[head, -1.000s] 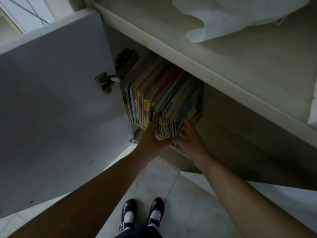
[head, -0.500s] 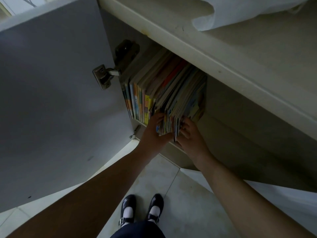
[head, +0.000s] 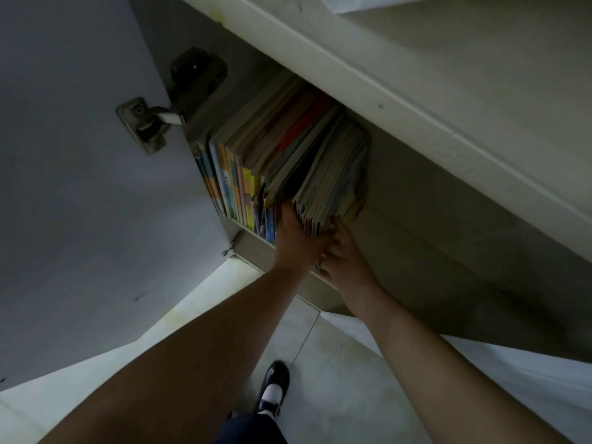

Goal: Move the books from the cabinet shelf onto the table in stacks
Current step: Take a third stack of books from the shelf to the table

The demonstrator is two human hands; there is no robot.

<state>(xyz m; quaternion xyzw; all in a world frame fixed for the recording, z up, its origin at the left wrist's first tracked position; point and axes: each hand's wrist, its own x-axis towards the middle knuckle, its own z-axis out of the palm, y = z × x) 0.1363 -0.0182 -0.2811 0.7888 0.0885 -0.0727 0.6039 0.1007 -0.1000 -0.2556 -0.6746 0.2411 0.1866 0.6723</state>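
A row of thin colourful books (head: pixel 243 174) stands upright on the cabinet shelf (head: pixel 253 248), under the table top. A bundle of books (head: pixel 333 177) at the right end leans away from the rest, with a dark gap between them. My left hand (head: pixel 298 238) reaches into that gap and presses the bundle's left side. Against the bundle's right lower edge lies my right hand (head: pixel 344 257). Both hands clamp the bundle between them.
The open cabinet door (head: pixel 80 187) with its metal hinge (head: pixel 144 123) stands at the left. The pale table top (head: pixel 448 75) overhangs the shelf, with a white cloth (head: pixel 448 4) on it. Below are the tiled floor (head: pixel 336 379) and my black shoe (head: pixel 272 389).
My hands have pushed deeper around the right bundle and split it from the row, opening a gap. The view has moved closer to the shelf.
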